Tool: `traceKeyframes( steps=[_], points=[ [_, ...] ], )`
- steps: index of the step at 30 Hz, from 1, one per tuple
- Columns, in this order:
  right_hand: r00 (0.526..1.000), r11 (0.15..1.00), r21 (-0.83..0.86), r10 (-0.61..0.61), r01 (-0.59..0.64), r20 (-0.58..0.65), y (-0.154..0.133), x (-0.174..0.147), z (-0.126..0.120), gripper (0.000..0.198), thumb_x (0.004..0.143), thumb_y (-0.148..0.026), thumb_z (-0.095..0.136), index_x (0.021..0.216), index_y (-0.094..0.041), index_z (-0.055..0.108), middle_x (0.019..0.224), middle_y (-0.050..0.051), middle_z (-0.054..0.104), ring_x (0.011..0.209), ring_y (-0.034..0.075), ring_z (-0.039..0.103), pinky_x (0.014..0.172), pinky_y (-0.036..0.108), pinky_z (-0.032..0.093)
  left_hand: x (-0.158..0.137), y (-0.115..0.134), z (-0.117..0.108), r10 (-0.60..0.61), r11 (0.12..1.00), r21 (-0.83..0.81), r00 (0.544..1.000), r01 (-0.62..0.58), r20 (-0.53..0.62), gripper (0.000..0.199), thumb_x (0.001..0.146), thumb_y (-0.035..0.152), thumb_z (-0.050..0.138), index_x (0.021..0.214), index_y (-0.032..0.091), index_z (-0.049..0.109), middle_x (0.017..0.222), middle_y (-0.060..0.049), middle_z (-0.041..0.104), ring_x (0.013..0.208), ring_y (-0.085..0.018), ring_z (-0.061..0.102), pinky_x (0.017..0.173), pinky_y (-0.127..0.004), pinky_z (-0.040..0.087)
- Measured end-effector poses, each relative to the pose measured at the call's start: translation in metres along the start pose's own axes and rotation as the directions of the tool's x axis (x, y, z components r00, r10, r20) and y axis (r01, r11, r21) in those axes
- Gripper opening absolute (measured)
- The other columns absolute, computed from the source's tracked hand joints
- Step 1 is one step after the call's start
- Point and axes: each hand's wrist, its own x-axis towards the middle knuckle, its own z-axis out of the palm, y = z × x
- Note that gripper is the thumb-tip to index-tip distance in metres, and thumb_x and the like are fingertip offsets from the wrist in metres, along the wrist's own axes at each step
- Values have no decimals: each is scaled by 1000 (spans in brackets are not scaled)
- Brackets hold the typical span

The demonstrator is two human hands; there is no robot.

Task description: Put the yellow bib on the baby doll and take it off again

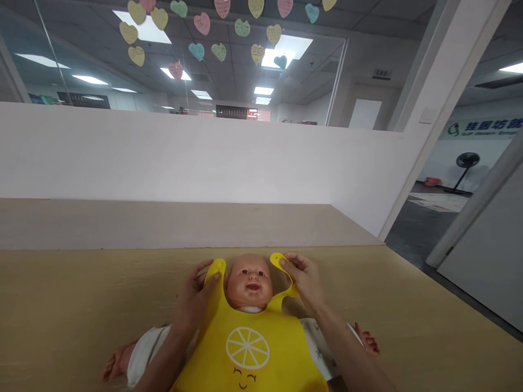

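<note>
A baby doll (250, 280) lies on its back on a wooden table, dressed in white clothing, its arms spread to both sides. Over its chest lies a yellow bib (286, 340) printed with a white lemon slice and a smiling face. My left hand (195, 296) pinches the bib's left neck strap beside the doll's head. On the other side, my right hand (304, 276) grips the end of the right strap between thumb and fingers, and that strap curves. The two strap ends are apart, one on each side of the head. The bib's lower edge is out of frame.
The tabletop (408, 321) meets a raised ledge (183, 223) at the back, below a white wall (204, 158). Heart-shaped notes hang on the glass above. To the right are a doorway, a door (490, 239) and a standing fan (468, 160).
</note>
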Motion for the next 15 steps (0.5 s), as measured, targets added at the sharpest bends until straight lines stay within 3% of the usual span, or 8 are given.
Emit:
traceKeyframes(
  steps=[2,4,6,8,12,15],
  points=[
    [988,997,-40,-56,62,144,-16,-10,3,35,59,-44,78,73,-17,59,74,2,64,62,11,55,56,23,43,-5,11,2,56,997,57,996,-60,64,56,61,48,72,103,13,60,72,-5,70,65,-19,65,56,-25,49],
    [943,989,-62,-106,132,317,-31,-22,9,29,67,-41,74,74,-18,59,92,5,66,76,14,60,68,26,48,-11,23,5,131,974,165,981,-154,143,42,64,44,70,94,15,66,86,-9,73,83,-24,67,71,-30,52],
    [878,977,-90,-132,194,460,-43,-33,19,22,72,-38,70,76,-19,59,108,6,63,93,17,61,80,29,47,-18,36,9,174,929,281,955,-240,240,31,67,41,67,89,20,71,93,-6,73,90,-24,66,79,-30,51],
    [830,958,-166,-106,232,547,-50,-42,29,17,76,-36,66,77,-20,59,106,5,64,94,17,60,80,29,47,-25,47,12,181,878,369,926,-304,331,24,68,38,65,85,24,73,92,-3,74,87,-23,67,79,-29,50],
    [830,904,-326,-54,277,556,-58,-51,42,13,79,-34,61,75,-21,61,84,0,64,70,12,58,60,24,45,-33,58,15,202,801,457,892,-388,404,21,71,36,61,84,26,74,87,-1,74,78,-20,67,75,-27,50],
    [848,871,-382,-70,309,526,-63,-51,40,12,77,-32,62,74,-21,62,75,-2,61,58,9,50,53,21,39,-38,65,5,240,792,457,894,-405,378,24,71,35,63,91,28,72,91,0,73,85,-20,66,79,-27,49]
  ],
)
